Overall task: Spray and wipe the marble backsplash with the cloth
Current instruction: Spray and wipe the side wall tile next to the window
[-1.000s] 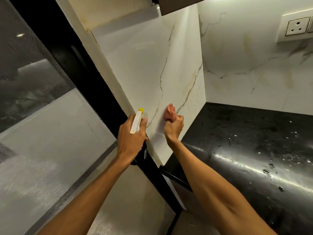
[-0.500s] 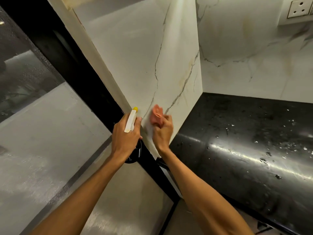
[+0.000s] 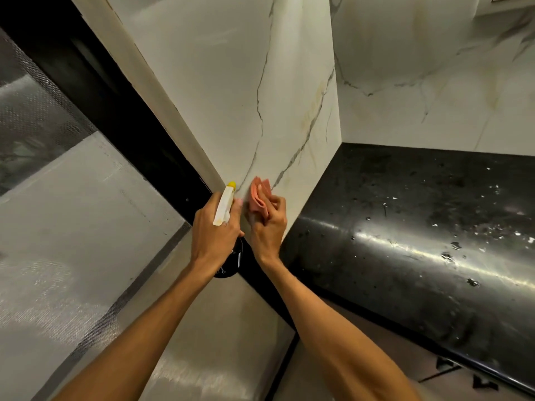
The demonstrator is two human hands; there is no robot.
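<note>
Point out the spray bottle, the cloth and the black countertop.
spray bottle (image 3: 223,206), head view, on its white sprayer head.
cloth (image 3: 255,204), head view, on the pink folds beside the fingers.
black countertop (image 3: 405,204), head view, on a bare dark patch.

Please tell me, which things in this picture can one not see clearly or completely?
1. Head view: the spray bottle is mostly hidden by the left hand gripping it; only its white head and yellow nozzle show.
2. Head view: whether the cloth touches the marble backsplash is hidden by the right hand holding it.
3. Head view: any spray on the marble is too faint to tell.
</note>
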